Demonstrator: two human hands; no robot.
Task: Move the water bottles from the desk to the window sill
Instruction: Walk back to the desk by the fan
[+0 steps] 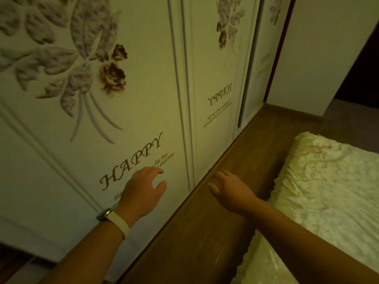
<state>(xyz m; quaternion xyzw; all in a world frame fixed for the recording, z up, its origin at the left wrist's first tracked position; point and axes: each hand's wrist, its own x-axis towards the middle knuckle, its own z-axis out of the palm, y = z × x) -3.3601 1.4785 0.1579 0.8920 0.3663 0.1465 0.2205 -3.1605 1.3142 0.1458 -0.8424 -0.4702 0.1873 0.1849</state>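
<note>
Two bare forearms reach forward from the bottom edge. We count two hands, both empty.

Left hand (143, 191): fingers loosely curled and spread, thumb apart from the rest, palm turned toward the wardrobe door (61, 160). We cannot tell whether the fingertips touch the panel or hover just off it. One wristwatch (111, 219) with a pale strap sits on the left wrist.

Right hand (227, 188): fingers relaxed and slightly bent, held over the strip of wooden floor (205, 232) that runs between wardrobe and bed. It grips nothing.

At lower right, one bed (320, 197) under a shiny cream cover, crumpled, its edge beside the right forearm.

Wardrobe, going farther: we count three white door panels in a row. The nearest carries a raised flower-and-leaf relief and the word "HAPPY" (131, 160) in script, just above the left hand. The second panel (217, 78) has the same motif mirrored, lettering reversed. The third is narrow and partly seen at an angle.

Beyond, a plain white wall (328, 48) and a dark opening at the far right.

Water bottles: we count zero in this view. Desk and window sill are likewise out of frame, so their place relative to either hand cannot be told.
</note>
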